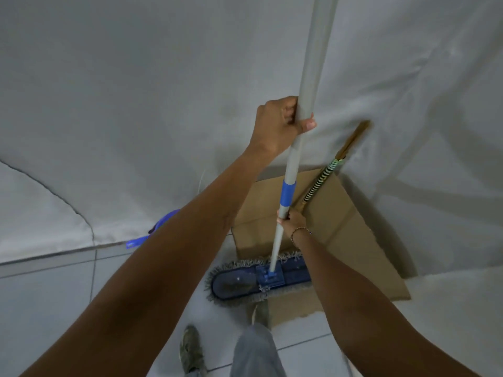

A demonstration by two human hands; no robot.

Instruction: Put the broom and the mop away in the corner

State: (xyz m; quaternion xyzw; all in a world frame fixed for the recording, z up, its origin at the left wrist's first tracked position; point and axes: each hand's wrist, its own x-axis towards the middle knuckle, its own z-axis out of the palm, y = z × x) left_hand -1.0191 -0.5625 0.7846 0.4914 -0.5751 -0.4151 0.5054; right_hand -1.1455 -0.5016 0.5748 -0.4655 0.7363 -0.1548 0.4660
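The mop has a long grey handle with a blue band and stands nearly upright. Its flat blue head with grey fringe rests on the floor tiles against a cardboard sheet. My left hand grips the handle high up. My right hand holds the same handle lower down, just under the blue band. The broom, a thin stick with a green-and-black striped wrap and a brown end, leans against the white cloth wall behind the mop; its lower part is hidden behind my right hand.
A flat brown cardboard sheet lies in the corner under the mop head. White cloth covers the walls. A blue plastic object pokes out behind my left forearm. My shoe and trouser leg stand on the pale tiles.
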